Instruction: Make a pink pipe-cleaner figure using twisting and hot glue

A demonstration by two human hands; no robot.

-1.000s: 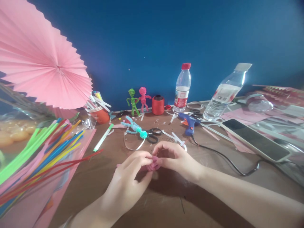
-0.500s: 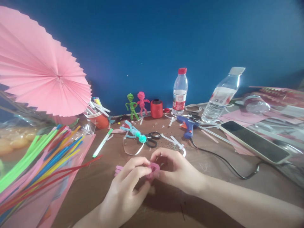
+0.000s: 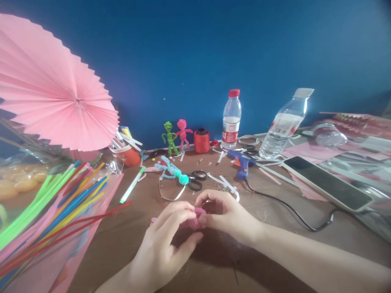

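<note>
A coiled pink pipe cleaner (image 3: 198,218) is held between my two hands, low over the front of the brown table. My left hand (image 3: 166,240) curls its fingers over the coil from the left, with the thumb apart below it. One pink end pokes out beyond the left fingers; the part under them is hidden. From the right, my right hand (image 3: 227,217) pinches the coil between thumb and fingers. Just beyond the hands lie a light-blue pipe-cleaner figure (image 3: 174,171) and black-handled scissors (image 3: 198,180).
Colourful pipe cleaners (image 3: 58,211) spread at the left below a pink paper fan (image 3: 61,89). A blue glue gun (image 3: 242,162) with a trailing cord, a phone (image 3: 326,181) and water bottles (image 3: 231,122) occupy the right and back. Green and pink figures (image 3: 170,138) stand by the wall.
My left thumb has moved away from the pink coil, toward the right and down. Less of the pink ends shows at the left. The right hand has barely moved.
</note>
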